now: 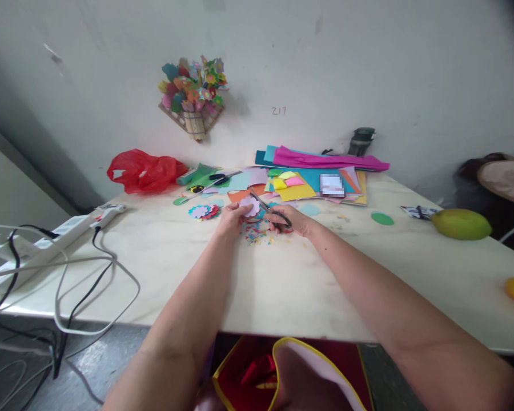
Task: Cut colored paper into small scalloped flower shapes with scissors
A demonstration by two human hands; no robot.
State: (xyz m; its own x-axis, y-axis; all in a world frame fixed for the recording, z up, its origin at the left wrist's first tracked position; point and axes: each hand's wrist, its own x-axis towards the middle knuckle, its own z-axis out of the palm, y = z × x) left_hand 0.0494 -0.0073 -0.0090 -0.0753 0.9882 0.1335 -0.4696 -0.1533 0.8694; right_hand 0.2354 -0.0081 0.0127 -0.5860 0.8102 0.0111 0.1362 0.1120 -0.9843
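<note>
Between the fingers of my left hand (232, 219) is a pale lilac paper flower (251, 206) with a scalloped edge. My right hand (294, 220) grips dark-handled scissors (285, 221), whose blades point up and left beside the flower's right edge. Whether the blades touch the paper I cannot tell. Under both hands lie small colourful paper scraps (259, 235). Left of my left hand sits a pile of cut paper flowers (204, 212) in blue, red and lilac. A second pair of scissors (219, 178) rests behind, among coloured sheets.
A red plastic bag (145, 171) and a power strip (64, 235) with loose cables are on the left. Coloured paper sheets (300, 191), a phone-like item (332, 185) and magenta sheets (325, 158) lie at the back. A green circle (382, 218) and a mango-like fruit (461, 224) are right.
</note>
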